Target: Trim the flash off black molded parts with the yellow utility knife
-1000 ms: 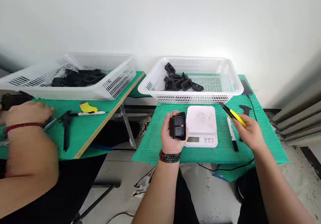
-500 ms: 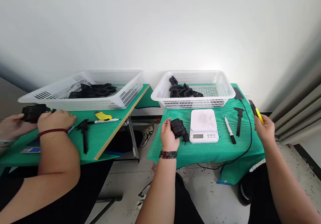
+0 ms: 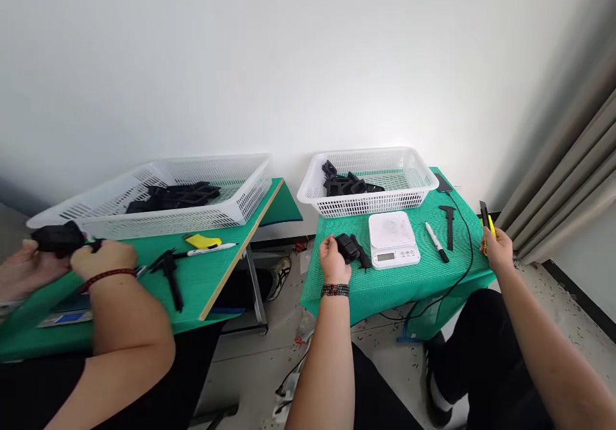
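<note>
My left hand [image 3: 335, 260] is closed round the edge of a blocky black plastic part [image 3: 346, 248] at the left side of the green-covered table. A slimmer black piece [image 3: 360, 251] lies on the cloth between that part and a white digital scale [image 3: 394, 234]. Past the table's right edge, my right hand [image 3: 498, 250] grips a yellow and black utility knife [image 3: 487, 219], its tip pointing up. A black-and-white marker [image 3: 436, 242] and a black caliper [image 3: 449, 226] lie between the scale and my right hand.
Behind the scale stands a white basket [image 3: 370, 206] with several black parts. A cable [image 3: 469, 231] runs over the table's right side. At the left, a co-worker's hands [image 3: 103, 260] handle a black part beside another basket [image 3: 192, 217], a caliper [image 3: 171, 276] and a yellow cutter [image 3: 203, 242].
The view has shifted slightly. My right hand has turned the utility knife more upright. My left hand still holds the black part, and the co-worker's hands have moved a little.
</note>
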Available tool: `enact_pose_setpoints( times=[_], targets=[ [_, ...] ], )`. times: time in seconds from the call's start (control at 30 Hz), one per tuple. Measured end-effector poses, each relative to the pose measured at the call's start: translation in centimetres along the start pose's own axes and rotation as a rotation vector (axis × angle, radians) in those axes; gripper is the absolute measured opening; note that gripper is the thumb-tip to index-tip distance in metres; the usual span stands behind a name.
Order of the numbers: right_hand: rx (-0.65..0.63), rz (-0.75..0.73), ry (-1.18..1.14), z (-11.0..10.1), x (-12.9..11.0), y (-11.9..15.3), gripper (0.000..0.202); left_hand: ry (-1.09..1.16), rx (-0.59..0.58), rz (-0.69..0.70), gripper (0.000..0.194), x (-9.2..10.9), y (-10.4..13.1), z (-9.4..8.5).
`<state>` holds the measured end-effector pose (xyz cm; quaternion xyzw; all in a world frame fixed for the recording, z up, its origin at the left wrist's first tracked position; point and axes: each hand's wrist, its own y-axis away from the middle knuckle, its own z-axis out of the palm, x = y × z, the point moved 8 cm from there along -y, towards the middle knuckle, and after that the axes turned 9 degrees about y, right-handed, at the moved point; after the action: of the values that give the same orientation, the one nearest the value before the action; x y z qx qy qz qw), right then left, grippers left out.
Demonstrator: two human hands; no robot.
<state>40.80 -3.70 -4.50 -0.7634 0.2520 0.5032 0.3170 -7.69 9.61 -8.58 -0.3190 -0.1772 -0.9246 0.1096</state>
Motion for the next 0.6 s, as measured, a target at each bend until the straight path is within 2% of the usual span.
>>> enact_pose_setpoints(
  times=[0.2,0.4,0.6],
  targets=[
    [0.02,-0.025,0.084,-0.5,-0.2,0.3,0.038,0.046,-0.044,-0.042,0.003,-0.3,-0.1,-0.5],
    [0.061,-0.012,0.125,-1.0,-0.4,0.4,0.032,0.049,-0.078,-0.04,0.021,-0.6,0.3,-0.7],
    [0.056,-0.027,0.136,-1.0,-0.9,0.5,0.033,0.055,-0.094,-0.034,0.025,-0.4,0.7,-0.6]
  ],
)
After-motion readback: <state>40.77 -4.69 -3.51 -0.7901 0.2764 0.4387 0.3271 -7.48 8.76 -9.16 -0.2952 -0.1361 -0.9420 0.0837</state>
